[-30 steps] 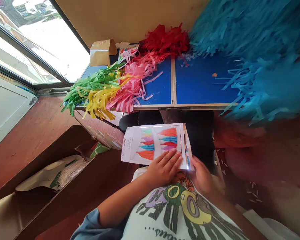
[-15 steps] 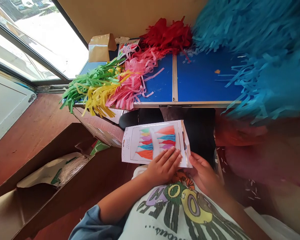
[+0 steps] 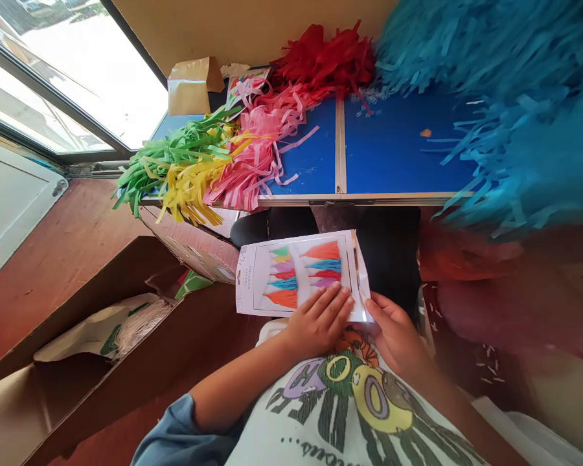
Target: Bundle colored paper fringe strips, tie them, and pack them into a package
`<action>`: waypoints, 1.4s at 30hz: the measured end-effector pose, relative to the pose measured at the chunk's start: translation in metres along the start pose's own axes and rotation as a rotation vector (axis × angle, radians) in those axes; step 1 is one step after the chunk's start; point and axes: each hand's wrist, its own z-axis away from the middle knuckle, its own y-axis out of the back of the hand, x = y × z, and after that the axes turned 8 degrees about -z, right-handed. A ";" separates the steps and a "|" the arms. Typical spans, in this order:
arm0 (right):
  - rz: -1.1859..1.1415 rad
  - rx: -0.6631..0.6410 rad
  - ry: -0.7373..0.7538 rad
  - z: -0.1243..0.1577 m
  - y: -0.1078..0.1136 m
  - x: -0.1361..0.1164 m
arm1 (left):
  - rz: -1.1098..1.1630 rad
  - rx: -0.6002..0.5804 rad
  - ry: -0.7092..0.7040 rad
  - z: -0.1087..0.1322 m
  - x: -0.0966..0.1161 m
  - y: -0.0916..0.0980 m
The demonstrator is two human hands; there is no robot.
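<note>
A white tassel bunting package (image 3: 252, 285), printed with rows of coloured tassels, lies tilted across my lap below the table edge. My left hand (image 3: 320, 323) rests flat on its lower right part, fingers stretched out and close together. At the package's right end, my right hand (image 3: 396, 333) grips the lower corner between thumb and fingers. A flap (image 3: 362, 275) runs along that right end, beside my right thumb. The fingers of my right hand under the card are partly hidden.
On the blue table (image 3: 388, 162) lie green (image 3: 175, 145), yellow (image 3: 192, 188), pink (image 3: 257, 142) and red (image 3: 320, 61) tissue tassels. Large blue fringe (image 3: 525, 142) hangs at right. A brown paper piece (image 3: 189, 84) stands behind. An open cardboard box (image 3: 140, 349) is at left.
The flap at the package's right end lies slightly flatter, near my right thumb. My left hand stays on the package, and the view has shifted very little.
</note>
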 end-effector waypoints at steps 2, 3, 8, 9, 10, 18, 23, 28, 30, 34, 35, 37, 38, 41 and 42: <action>-0.014 -0.015 -0.014 -0.001 0.001 0.001 | -0.002 -0.004 0.008 0.000 0.001 -0.001; -0.028 -0.020 -0.026 -0.002 0.001 0.001 | -0.002 -0.009 0.006 0.000 0.002 -0.002; -0.138 0.019 -0.087 -0.004 0.004 0.001 | 0.008 0.007 0.022 0.000 0.002 -0.003; -0.155 0.031 -0.091 -0.004 0.004 0.001 | 0.011 0.015 0.030 0.000 0.002 -0.003; -0.164 0.038 -0.093 -0.004 0.003 0.000 | 0.012 0.021 0.036 0.000 0.002 -0.002; -0.101 -0.018 -0.053 -0.002 -0.001 0.000 | 0.004 0.060 0.059 -0.002 0.000 -0.002; -0.088 -0.013 -0.025 -0.002 -0.002 0.002 | 0.002 0.069 0.062 -0.004 0.000 -0.002; -0.099 0.059 -0.016 0.000 -0.011 0.001 | 0.001 0.073 0.078 -0.004 0.001 -0.003; -0.110 0.100 -0.007 0.001 -0.016 0.001 | -0.002 0.072 0.084 -0.004 0.002 -0.004; -0.116 0.113 0.020 0.000 -0.023 0.004 | -0.016 0.064 0.094 -0.006 0.003 -0.005; -0.115 0.109 0.031 0.000 -0.023 0.005 | -0.019 0.064 0.095 -0.007 0.003 -0.006; -0.126 0.100 0.041 -0.003 -0.024 0.005 | -0.024 0.059 0.094 -0.009 0.002 -0.006; -0.134 0.096 0.039 -0.005 -0.023 0.006 | -0.026 0.056 0.097 -0.010 0.002 -0.007; -0.129 0.085 0.034 -0.011 -0.017 0.009 | -0.032 0.052 0.109 -0.012 0.002 -0.008; -0.105 0.086 0.050 -0.013 -0.013 0.010 | -0.034 0.051 0.113 -0.013 0.002 -0.009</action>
